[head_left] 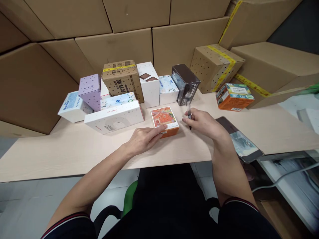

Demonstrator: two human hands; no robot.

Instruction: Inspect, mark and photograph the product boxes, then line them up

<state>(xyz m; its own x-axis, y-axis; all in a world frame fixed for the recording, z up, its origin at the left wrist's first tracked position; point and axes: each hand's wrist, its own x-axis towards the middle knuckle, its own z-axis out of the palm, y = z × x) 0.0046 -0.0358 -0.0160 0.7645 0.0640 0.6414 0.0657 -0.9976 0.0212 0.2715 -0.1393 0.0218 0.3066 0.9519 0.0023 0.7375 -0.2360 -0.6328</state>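
A small orange box (169, 132) with a picture of a house on its top lies flat on the table. My left hand (143, 139) grips its near left corner, one finger over the top and the others against the front side. To the right of this box, my right hand (203, 122) is closed around a slim, dark, pen-like tool (190, 122). The tool points down near the table, and its blurred upper end hides its exact kind. A dark brown glossy box (185, 83) stands behind my right hand. Left of the orange box lies a long white power bank box (114, 118).
Several boxes stand along the back, among them a purple box (89, 88), a taped brown carton (122, 79) and a tall white box (149, 86). An orange-green box (234, 98) and a dark tablet-like slab (239, 139) lie right. Large cardboard cartons (114, 49) wall the back.
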